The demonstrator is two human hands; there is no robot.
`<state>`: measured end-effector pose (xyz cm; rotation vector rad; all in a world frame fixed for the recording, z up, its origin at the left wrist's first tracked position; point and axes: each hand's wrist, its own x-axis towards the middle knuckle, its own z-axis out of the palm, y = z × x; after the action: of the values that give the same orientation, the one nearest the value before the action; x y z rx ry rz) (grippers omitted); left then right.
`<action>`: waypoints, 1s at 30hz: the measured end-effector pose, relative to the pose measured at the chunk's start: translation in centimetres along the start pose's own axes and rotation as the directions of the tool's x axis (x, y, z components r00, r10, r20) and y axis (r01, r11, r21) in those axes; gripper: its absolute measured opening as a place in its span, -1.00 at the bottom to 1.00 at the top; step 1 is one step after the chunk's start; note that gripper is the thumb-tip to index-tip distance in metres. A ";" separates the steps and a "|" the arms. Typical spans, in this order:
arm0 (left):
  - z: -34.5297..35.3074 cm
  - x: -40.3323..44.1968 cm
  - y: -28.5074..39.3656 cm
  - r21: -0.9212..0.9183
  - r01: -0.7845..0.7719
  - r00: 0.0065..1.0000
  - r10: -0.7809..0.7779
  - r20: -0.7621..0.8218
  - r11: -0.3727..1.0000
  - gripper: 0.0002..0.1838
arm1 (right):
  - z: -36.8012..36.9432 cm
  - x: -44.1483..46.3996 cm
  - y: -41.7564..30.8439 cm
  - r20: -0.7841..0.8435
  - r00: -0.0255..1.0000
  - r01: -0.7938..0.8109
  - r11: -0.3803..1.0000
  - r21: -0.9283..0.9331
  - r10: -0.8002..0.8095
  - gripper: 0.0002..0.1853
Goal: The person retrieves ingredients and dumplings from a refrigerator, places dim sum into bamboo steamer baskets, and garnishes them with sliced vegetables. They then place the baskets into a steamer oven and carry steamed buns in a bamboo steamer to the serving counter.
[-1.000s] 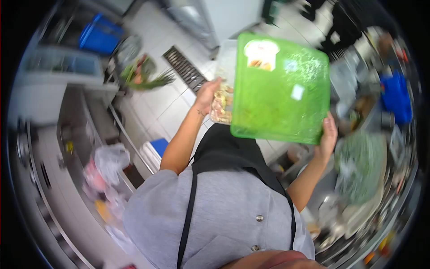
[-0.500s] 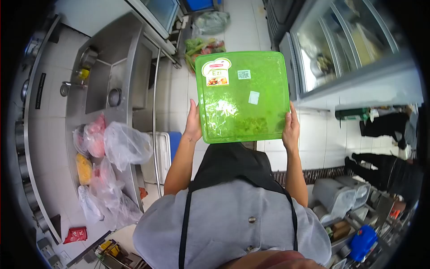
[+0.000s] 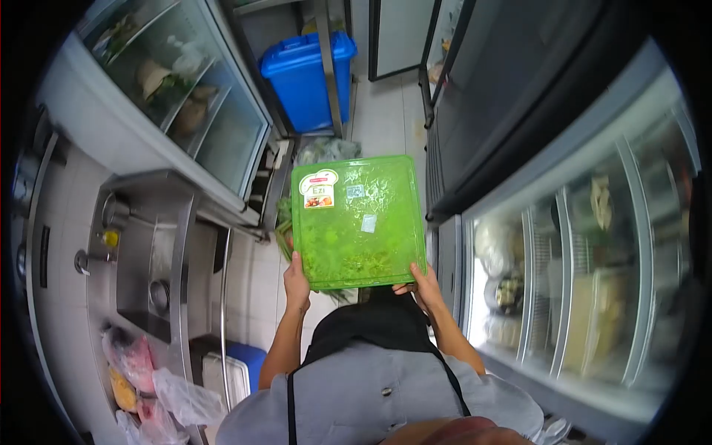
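A square food container with a translucent green lid (image 3: 393, 215) is held out in front of my body. Its lid bears an "Ezi" label and two small stickers, and leafy green contents show through near the close edge. My left hand (image 3: 296, 283) grips the near left corner, thumb along the side. At the near right corner my right hand (image 3: 424, 286) holds on, thumb up the side and fingers curled underneath. The undersides of both grips are hidden.
On the right stands a glass-door fridge (image 3: 564, 274) with stocked shelves; another fridge (image 3: 185, 96) is at upper left. A blue bin (image 3: 304, 89) stands ahead. Left is a steel sink (image 3: 152, 259) with plastic bags (image 3: 185, 397) beside it. Vegetables (image 3: 285, 222) lie on the floor.
The view has moved forward along the aisle, bringing the blue bin and fridges closer. Both hands still hold the container, which now sits lower and further left in view.
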<state>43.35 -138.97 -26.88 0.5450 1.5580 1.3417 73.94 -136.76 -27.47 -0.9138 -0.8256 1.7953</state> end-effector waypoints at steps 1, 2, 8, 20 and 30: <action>1.5 2.9 1.3 0.014 0.029 0.998 -0.028 -0.051 0.999 -0.37 | -0.2 3.4 -1.8 0.004 1.000 0.005 1.000 0.002 -0.005 -0.52; 3.5 5.2 2.9 0.010 0.030 0.998 -0.030 -0.050 0.999 -0.37 | -0.8 6.6 -3.7 0.041 0.999 0.022 0.999 -0.037 -0.020 -0.51; 16.3 22.5 6.4 -0.083 0.097 0.989 -0.106 -0.107 0.992 -0.29 | -4.8 24.6 -12.9 0.017 0.995 0.101 0.986 -0.134 -0.099 -0.49; 46.9 58.0 27.3 -0.200 0.134 0.915 -0.044 0.400 0.971 -0.41 | -11.3 57.8 -35.9 -0.197 0.939 0.309 0.942 0.129 -0.281 -0.52; 64.6 73.5 49.8 -0.661 -0.251 0.612 0.645 0.458 0.708 -0.43 | -9.6 84.7 -57.3 -0.245 0.812 0.580 0.690 0.432 -0.529 -0.57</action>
<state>55.64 -32.47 -3.27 0.9877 0.3830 1.6434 81.77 -37.09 -3.96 -0.3482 -0.4651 1.3000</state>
